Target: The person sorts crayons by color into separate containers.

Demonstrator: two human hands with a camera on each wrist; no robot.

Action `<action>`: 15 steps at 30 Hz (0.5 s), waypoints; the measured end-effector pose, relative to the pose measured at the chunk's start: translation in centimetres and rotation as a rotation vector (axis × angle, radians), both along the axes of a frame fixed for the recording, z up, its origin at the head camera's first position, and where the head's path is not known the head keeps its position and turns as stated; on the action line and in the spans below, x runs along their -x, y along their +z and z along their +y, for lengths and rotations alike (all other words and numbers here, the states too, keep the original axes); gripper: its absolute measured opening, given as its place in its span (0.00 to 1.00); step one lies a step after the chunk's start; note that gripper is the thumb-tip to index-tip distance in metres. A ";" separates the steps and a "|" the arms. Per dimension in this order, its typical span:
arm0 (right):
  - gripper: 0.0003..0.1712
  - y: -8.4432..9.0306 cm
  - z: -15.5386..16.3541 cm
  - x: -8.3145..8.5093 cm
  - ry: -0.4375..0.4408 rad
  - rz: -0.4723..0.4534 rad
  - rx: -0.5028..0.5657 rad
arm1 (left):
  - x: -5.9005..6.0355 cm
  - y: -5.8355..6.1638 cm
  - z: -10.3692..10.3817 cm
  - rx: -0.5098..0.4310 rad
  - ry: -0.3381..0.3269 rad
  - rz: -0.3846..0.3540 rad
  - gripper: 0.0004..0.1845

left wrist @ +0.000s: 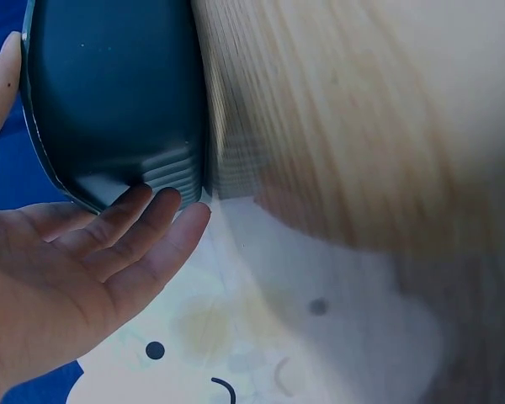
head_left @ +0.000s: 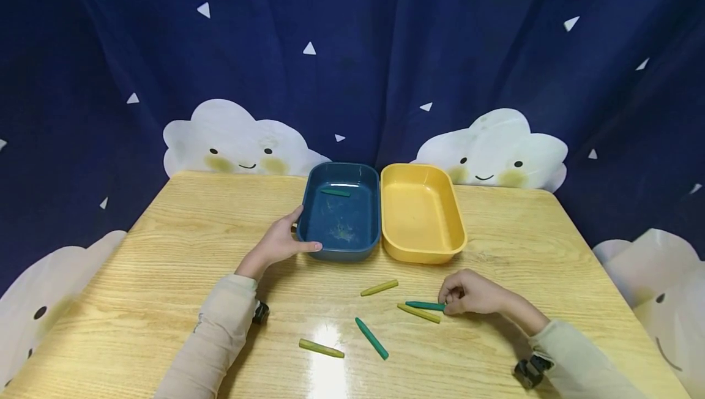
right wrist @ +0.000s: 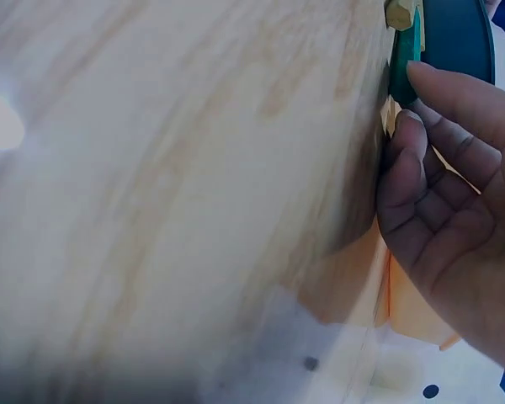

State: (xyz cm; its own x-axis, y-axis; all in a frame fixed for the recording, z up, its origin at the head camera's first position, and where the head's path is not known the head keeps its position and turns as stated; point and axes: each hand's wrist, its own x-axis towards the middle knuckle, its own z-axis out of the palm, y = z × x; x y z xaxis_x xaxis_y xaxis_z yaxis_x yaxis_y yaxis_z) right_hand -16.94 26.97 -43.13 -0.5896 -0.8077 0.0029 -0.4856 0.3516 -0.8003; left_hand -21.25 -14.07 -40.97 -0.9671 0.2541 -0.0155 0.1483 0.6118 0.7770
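Note:
My left hand [head_left: 279,241] rests on the left near corner of a dark blue bin [head_left: 338,256], thumb at its near rim and nearly straight fingers against its outer side, as the left wrist view shows. Inside that bin lies one green crayon [head_left: 336,193]. My right hand [head_left: 475,292] pinches the right end of another green crayon [head_left: 424,305] between thumb and forefinger. Just beside this crayon lies a yellow crayon [head_left: 418,313]. In the right wrist view the pinched green crayon [right wrist: 404,63] sits at the thumb tip [right wrist: 419,77].
Right of the blue bin stands a yellow bin [head_left: 423,257], side by side with it. On the wooden table [head_left: 220,221] lie a yellow crayon [head_left: 379,287], another green crayon [head_left: 371,338] and one more yellow crayon [head_left: 322,348]. A dark blue curtain [head_left: 352,7] with clouds hangs behind.

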 end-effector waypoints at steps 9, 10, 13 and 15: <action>0.04 0.2 0.3 -0.2 -0.052 -0.051 0.036 | 0.1 -0.2 0.0 -0.007 -0.003 0.009 0.55; 0.04 0.3 0.3 -0.2 -0.053 -0.059 0.041 | 0.1 -0.2 0.0 -0.010 -0.001 0.007 0.56; 0.04 0.4 0.3 -0.1 -0.058 -0.073 0.051 | 0.1 -0.2 0.0 -0.012 -0.002 0.007 0.56; 0.04 0.4 0.4 -0.1 -0.069 -0.075 0.052 | 0.1 -0.2 0.0 -0.014 -0.003 0.008 0.56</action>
State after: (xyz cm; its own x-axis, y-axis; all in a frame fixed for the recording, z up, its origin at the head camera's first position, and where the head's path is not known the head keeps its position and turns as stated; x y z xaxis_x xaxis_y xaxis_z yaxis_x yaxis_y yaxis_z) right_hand -16.84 27.32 -42.70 -0.6440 -0.7650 -0.0025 -0.3998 0.3393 -0.8515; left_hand -21.33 -14.09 -41.19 -0.9665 0.2567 -0.0044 0.1560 0.6008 0.7840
